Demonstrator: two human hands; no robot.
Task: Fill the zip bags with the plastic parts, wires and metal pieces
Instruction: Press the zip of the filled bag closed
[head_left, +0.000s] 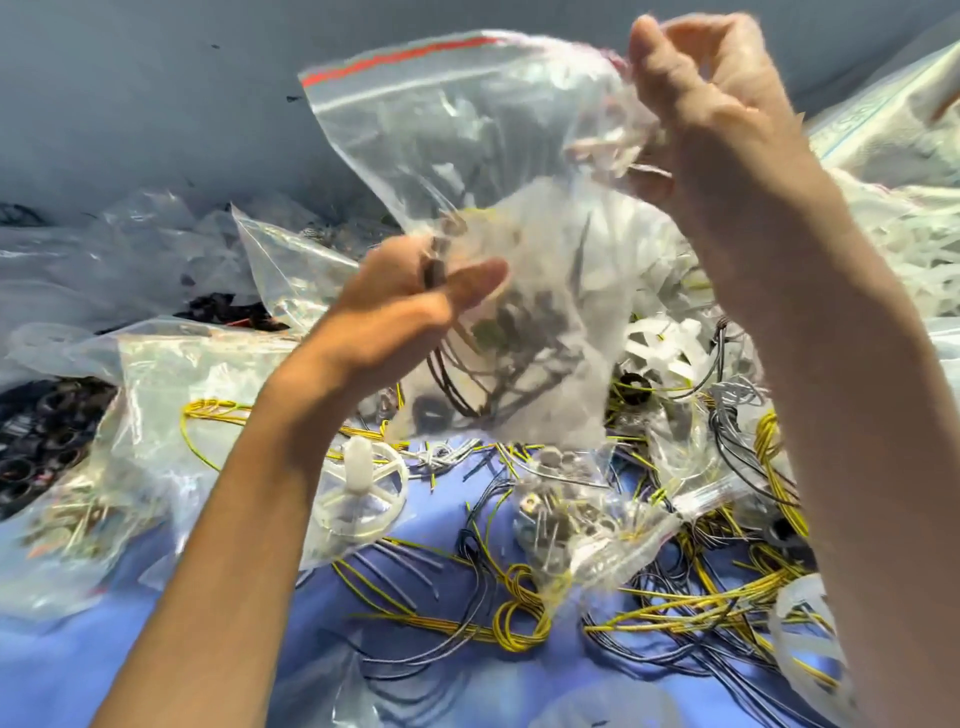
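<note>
- While the fingers (670, 57) of the right hand (717, 104) curl over the top corner of the bag (467, 156), pinching the film just by the red strip (400, 57), the thumb (478, 275) of the left hand (395, 312) presses the bag's lower side against fingers hidden behind it. Something dark sits in that pinch, too blurred to name.
- Both hands hold the bag up, clear of the cloth (260, 597). It hangs tilted, with its mouth at the top.
- The film looks thin, limp and slick. It will likely fold and slide under a loose grip, so the stiffer zip edge is the best hold, one corner in each hand to spread the mouth.
- Dark wires (498, 332) bunch in the bag's lower half. They should be light and springy, and apt to catch on the lip.
- Below lie loose yellow wires (519, 618), a white wheel (358, 488) and a small bag of metal pieces (566, 514).
- The metal is probably the heaviest load, so support the bottom once any goes in.
- The wheel looks rigid and is easy to take by its rim.
</note>
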